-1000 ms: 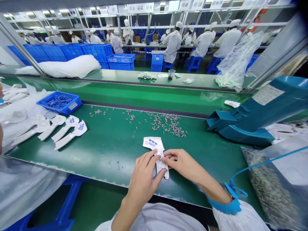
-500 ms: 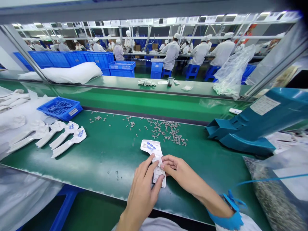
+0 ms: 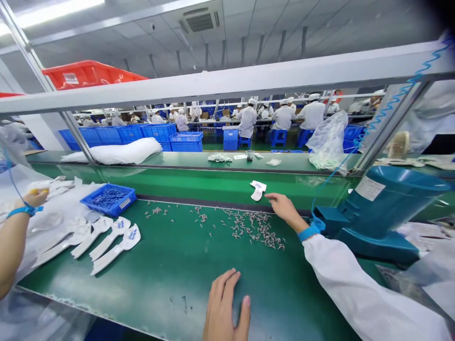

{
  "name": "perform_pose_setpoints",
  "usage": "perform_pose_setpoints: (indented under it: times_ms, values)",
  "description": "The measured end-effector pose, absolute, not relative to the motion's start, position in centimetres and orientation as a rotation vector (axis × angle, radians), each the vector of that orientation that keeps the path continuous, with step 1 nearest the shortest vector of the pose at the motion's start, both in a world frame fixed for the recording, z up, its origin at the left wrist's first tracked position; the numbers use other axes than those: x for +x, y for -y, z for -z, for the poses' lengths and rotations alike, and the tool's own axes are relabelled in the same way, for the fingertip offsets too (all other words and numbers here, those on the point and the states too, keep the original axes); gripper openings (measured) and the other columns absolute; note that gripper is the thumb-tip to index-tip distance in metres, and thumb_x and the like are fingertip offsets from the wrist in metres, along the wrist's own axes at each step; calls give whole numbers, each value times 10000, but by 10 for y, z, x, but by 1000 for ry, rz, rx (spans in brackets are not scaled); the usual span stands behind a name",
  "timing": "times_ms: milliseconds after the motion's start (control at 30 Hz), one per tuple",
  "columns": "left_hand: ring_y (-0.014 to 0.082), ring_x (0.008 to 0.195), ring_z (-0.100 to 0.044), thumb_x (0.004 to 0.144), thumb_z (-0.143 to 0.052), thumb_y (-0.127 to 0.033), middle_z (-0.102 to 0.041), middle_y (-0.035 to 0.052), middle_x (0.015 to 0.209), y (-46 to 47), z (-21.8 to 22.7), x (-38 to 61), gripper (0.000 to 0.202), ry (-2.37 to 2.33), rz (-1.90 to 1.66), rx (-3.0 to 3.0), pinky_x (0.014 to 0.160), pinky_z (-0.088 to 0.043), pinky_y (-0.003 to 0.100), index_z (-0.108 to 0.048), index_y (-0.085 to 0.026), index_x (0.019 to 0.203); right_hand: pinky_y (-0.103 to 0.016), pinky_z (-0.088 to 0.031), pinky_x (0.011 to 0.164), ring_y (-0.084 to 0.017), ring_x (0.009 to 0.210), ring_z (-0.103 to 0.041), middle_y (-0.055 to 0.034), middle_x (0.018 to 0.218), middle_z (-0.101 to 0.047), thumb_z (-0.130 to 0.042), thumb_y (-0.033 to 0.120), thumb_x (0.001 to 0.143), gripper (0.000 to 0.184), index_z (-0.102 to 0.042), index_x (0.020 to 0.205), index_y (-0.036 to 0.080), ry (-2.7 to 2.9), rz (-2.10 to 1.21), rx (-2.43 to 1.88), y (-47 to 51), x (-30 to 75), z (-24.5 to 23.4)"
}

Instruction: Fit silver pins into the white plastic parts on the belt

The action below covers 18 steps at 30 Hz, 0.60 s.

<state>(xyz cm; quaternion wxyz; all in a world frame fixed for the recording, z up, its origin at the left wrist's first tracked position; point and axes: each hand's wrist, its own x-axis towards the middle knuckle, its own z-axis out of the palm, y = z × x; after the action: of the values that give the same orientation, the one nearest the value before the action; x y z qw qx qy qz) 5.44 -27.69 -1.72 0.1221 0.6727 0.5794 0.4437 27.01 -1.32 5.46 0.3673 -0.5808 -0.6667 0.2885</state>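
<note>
My left hand [image 3: 226, 305] lies low over the green worktop [image 3: 159, 265], fingers stretched out and nothing in it. My right hand [image 3: 284, 210], with a blue wrist strap, reaches forward to the green conveyor belt [image 3: 199, 184]. Its fingers extend toward a white plastic shell piece [image 3: 258, 190] with a blue mark at its top, lying on the belt; I cannot tell whether the fingertips touch it. Small grey metal pieces, likely screws [image 3: 256, 225], are scattered between my hands. More white curved shell pieces [image 3: 119, 246] with blue parts on them lie to the left.
A blue tray [image 3: 113, 208] of small blue parts stands at the left. Beside it a co-worker's hand [image 3: 37, 196] holds something yellow. A teal hopper-like device [image 3: 377, 208] stands at the right, near a coiled blue cord [image 3: 387, 104]. A shelf beam [image 3: 227, 78] crosses above.
The white shell piece has gone from between my hands to the belt, and my right hand has let go. My left hand is apart from it. The view has tilted up; a co-worker's arm appears left.
</note>
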Motion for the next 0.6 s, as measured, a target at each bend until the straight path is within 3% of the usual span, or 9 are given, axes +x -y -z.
perform_pose_setpoints:
  times_ms: [200, 333, 467, 600]
  values:
    - [262, 1222, -551, 946, -471, -198, -629, 90, 1245, 284, -7, 18, 307, -1749, -1426, 2099, 1017, -498, 483, -585, -293, 1214, -375, -434, 1046, -261, 1124, -633, -130, 1154, -714, -493, 85, 834, 319, -752, 1002, 165, 2106, -416, -1614, 35, 301, -16]
    - [239, 1326, -464, 978, -416, -331, -556, 84, 1375, 258, -34, -74, 335, -2424, -939, 1904, 1123, -390, 425, -567, -242, 1263, -482, -463, 977, -351, 1052, -636, -220, 1092, -684, -456, 152, 871, 325, -717, 1053, 86, 2184, -291, -1666, 37, 309, -3]
    - [429, 1432, -263, 947, -462, -438, -369, 206, 1531, 225, -44, -172, 548, -2828, -710, 1522, 1132, -237, 631, -486, -120, 1393, -502, -484, 957, -372, 1089, -631, -230, 1223, -638, -435, 170, 870, 446, -636, 1258, 84, 2255, -210, -1599, 28, 313, 9]
    - [459, 1451, -205, 933, -475, -577, -297, 216, 1573, 206, -46, -231, 681, -2964, -547, 1273, 1132, -209, 637, -435, -131, 1447, -494, -480, 999, -364, 1113, -641, -174, 1318, -630, -458, 156, 844, 454, -669, 1246, 154, 2369, -83, -1482, 19, 312, 29]
